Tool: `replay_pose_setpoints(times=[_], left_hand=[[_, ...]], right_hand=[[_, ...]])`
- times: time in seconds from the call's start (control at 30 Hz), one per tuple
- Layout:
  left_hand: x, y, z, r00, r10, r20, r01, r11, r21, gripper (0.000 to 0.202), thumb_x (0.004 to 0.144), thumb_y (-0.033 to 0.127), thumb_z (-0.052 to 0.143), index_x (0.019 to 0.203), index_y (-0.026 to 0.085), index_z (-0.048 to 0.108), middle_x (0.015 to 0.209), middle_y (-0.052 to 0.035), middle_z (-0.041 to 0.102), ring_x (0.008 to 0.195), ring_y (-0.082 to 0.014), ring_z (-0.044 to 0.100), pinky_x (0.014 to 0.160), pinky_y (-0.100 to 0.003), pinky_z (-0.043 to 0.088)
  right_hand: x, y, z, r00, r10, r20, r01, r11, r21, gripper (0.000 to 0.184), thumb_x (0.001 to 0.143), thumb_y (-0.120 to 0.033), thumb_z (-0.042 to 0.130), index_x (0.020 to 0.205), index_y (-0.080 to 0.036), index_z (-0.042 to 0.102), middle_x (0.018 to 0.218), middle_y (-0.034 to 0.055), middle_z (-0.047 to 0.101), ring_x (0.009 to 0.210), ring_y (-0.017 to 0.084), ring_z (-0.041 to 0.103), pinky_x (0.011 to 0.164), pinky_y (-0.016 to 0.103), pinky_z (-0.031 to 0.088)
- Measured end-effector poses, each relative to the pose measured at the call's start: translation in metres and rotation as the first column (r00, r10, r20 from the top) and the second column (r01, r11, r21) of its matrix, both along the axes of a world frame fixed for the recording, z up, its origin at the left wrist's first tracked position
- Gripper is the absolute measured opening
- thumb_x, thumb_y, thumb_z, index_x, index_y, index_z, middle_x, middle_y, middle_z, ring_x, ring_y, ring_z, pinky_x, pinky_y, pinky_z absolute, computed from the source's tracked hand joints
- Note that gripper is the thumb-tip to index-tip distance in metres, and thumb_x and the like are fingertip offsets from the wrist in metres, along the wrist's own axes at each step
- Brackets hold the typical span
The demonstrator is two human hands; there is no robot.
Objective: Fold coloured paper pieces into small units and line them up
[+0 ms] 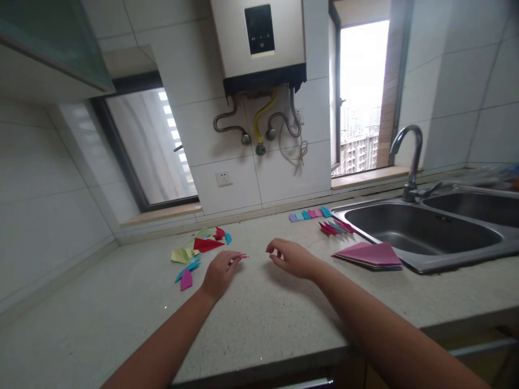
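My left hand (221, 272) pinches a small pink folded paper (244, 256) just above the countertop (251, 313). Facing it, my right hand (292, 258) has its fingers curled with a gap between thumb and index finger, and holds nothing. Left of my left hand lies a loose group of folded papers: a red one (207, 245), a yellow-green one (183, 255), blue ones (187, 271) and a magenta one (186, 280). Beyond my right hand stands a row of red and teal pointed folded papers (336, 227), with a row of small coloured folded pieces (310, 214) behind it.
A stack of larger folded papers (367, 255), pink on top, lies beside the steel sink (421, 265). A faucet (412, 162) rises behind the basin. On the tiled wall hang a water heater (259, 48) with pipes and a socket (223, 179).
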State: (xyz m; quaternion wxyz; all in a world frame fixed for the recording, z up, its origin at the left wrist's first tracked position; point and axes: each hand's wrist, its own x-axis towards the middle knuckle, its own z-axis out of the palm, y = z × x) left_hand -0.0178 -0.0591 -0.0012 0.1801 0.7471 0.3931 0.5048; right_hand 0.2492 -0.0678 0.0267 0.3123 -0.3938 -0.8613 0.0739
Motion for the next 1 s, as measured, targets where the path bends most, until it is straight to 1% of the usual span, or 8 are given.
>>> replay_pose_setpoints(times=[0.17,0.23,0.33,0.53,0.63,0.73,0.87,1.0], left_hand=[[0.003,0.011,-0.007,0.966,0.212,0.150,-0.212,0.977,-0.014,0.028,0.081,0.045,0.065,0.096,0.023,0.073,0.098,-0.0082,0.070,0.085,-0.0221,0.062,0.069,-0.031,0.050],[0.009,0.022,-0.009,0.925,0.275,0.263,-0.263,0.961,-0.083,0.036,0.078,0.049,0.066,0.099,0.020,0.071,0.095,-0.0077,0.070,0.081,-0.0206,0.062,0.061,-0.028,0.049],[0.026,0.044,-0.006,0.880,0.302,0.365,-0.251,0.951,-0.183,0.046,0.074,0.054,0.068,0.101,0.017,0.069,0.090,-0.0068,0.069,0.073,-0.0173,0.060,0.054,-0.025,0.048],[0.090,0.103,0.012,0.889,0.182,0.420,-0.074,0.963,-0.261,0.054,0.069,0.057,0.071,0.103,0.015,0.068,0.095,-0.0099,0.069,0.083,-0.0202,0.064,0.052,-0.023,0.050],[0.132,0.136,0.017,0.902,0.063,0.428,0.055,0.965,-0.257,0.055,0.069,0.057,0.071,0.102,0.014,0.069,0.096,-0.0112,0.070,0.081,-0.0201,0.065,0.052,-0.024,0.051],[0.176,0.169,0.017,0.898,-0.044,0.438,0.176,0.948,-0.264,0.050,0.070,0.053,0.072,0.101,0.014,0.069,0.093,-0.0105,0.070,0.074,-0.0173,0.064,0.056,-0.026,0.054],[0.233,0.209,0.011,0.879,-0.093,0.467,0.267,0.909,-0.321,0.041,0.072,0.046,0.073,0.096,0.013,0.070,0.086,-0.0083,0.069,0.067,-0.0137,0.063,0.062,-0.028,0.057],[0.285,0.243,0.000,0.867,-0.097,0.489,0.308,0.876,-0.372,0.036,0.075,0.042,0.072,0.095,0.013,0.069,0.083,-0.0078,0.069,0.062,-0.0126,0.063,0.060,-0.028,0.057]], right_hand=[[0.039,-0.012,-0.005,0.991,0.034,0.131,-0.027,0.998,-0.050,0.015,0.084,-0.022,0.056,0.094,-0.021,0.067,0.090,0.0060,0.069,0.075,0.019,0.062,0.069,0.030,0.042],[0.047,-0.006,-0.005,0.995,0.045,0.094,-0.037,0.996,-0.084,0.014,0.083,-0.022,0.057,0.090,-0.020,0.068,0.086,0.0058,0.070,0.074,0.019,0.062,0.069,0.030,0.043],[0.049,0.007,-0.008,0.993,0.060,-0.101,-0.074,0.988,-0.137,0.015,0.085,-0.022,0.055,0.092,-0.019,0.069,0.085,0.0049,0.070,0.074,0.017,0.061,0.068,0.028,0.043],[0.042,0.025,-0.031,0.893,-0.033,-0.450,-0.059,0.980,-0.189,0.016,0.083,-0.018,0.055,0.093,-0.019,0.068,0.079,0.0011,0.066,0.065,0.012,0.053,0.062,0.024,0.039],[0.040,0.036,-0.039,0.795,-0.100,-0.598,-0.033,0.977,-0.209,0.016,0.081,-0.017,0.055,0.090,-0.019,0.067,0.077,0.0000,0.063,0.065,0.011,0.051,0.063,0.025,0.039],[0.041,0.047,-0.041,0.616,-0.177,-0.768,-0.006,0.973,-0.229,0.015,0.080,-0.020,0.053,0.090,-0.018,0.064,0.073,-0.0013,0.058,0.065,0.013,0.051,0.063,0.025,0.039],[0.046,0.055,-0.037,0.368,-0.245,-0.897,0.067,0.969,-0.238,0.012,0.082,-0.026,0.052,0.089,-0.019,0.060,0.070,-0.0023,0.053,0.065,0.013,0.049,0.060,0.025,0.039],[0.052,0.055,-0.031,0.172,-0.249,-0.953,-0.008,0.967,-0.254,0.026,0.092,-0.040,0.041,0.090,-0.019,0.056,0.068,-0.0030,0.050,0.048,0.009,0.034,0.044,0.022,0.026]])
